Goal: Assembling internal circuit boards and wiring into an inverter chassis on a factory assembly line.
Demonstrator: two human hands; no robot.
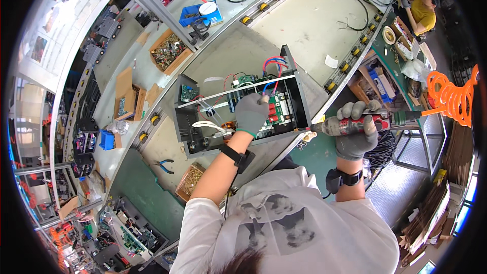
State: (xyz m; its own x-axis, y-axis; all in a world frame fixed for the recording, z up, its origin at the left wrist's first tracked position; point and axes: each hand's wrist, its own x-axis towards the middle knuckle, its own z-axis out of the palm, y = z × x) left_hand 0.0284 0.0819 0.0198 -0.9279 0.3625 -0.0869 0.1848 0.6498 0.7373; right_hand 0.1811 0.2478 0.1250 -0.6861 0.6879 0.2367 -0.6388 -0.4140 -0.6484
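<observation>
Head view: open black metal chassis (pixel 238 109) sits on the grey workbench (pixel 314 25), between two tracks of yellow rollers (pixel 264 6). Inside it lie a green circuit board (pixel 276 114) and loose red and blue wires (pixel 274 63).

Left hand (pixel 251 114), grey glove, is inside the chassis above the board, fingers curled together as if pinching something small at the tips; what it pinches is too small to tell. Right hand (pixel 355 132), also gloved, is clamped around a pneumatic screwdriver (pixel 355 122), held level off the bench's right edge, tip pointing at the chassis side. An orange coiled air hose (pixel 449 96) runs off its rear end.

Risks, as judged from this frame:
- Whatever the left fingertips hold could drop among the board components, since the hand works in a tight space. Retrieval looks awkward.
- The glove or wrist could snag the red and blue wires, which arch just above the working area, and pull a connector loose.
- The driver tip is near the chassis wall and the person's left forearm. An early trigger pull could mar the case or catch the glove.
- The stretched hose could tug the tool off line during approach.
- Blue-handled pliers (pixel 165 165) and cardboard boxes of hardware (pixel 170 50) lie well apart from both hands, no hazard.
</observation>
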